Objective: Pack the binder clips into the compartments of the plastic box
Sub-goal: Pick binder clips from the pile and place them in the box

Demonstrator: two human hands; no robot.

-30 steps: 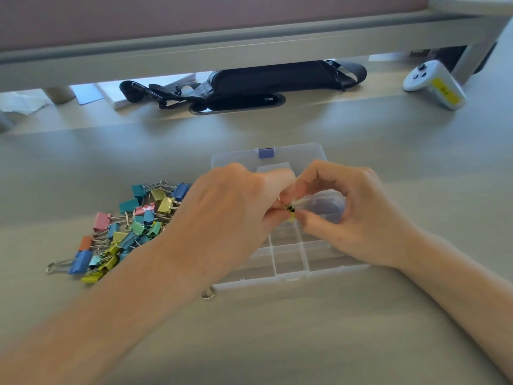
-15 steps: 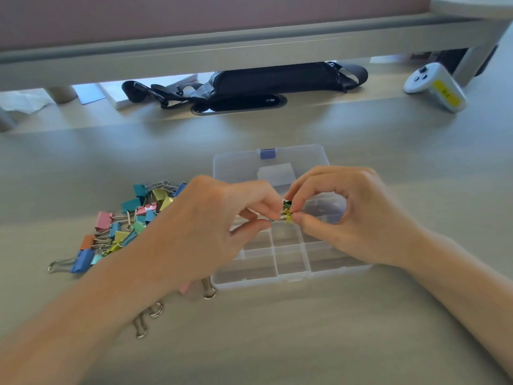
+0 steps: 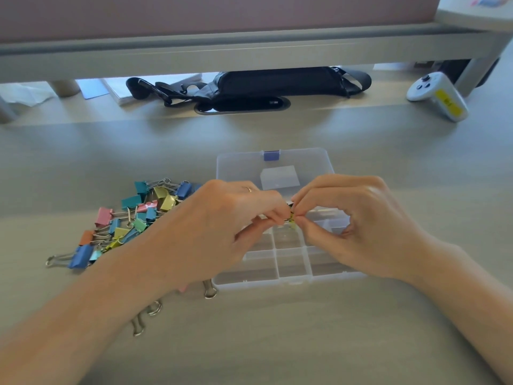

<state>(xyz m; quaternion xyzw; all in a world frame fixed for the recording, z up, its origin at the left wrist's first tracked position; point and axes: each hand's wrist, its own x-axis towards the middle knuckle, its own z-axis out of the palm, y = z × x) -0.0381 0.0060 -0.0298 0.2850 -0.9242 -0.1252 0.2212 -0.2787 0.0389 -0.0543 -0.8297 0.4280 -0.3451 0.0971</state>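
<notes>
Pinching a small yellow binder clip (image 3: pixel 291 218) between the fingertips of both hands, I hold it above the plastic box (image 3: pixel 288 262), over its middle compartments. My left hand (image 3: pixel 222 232) grips the wire handles, my right hand (image 3: pixel 358 226) the clip body. To the left of the box lies the pile of coloured clips (image 3: pixel 130 218); its compartments look empty.
</notes>
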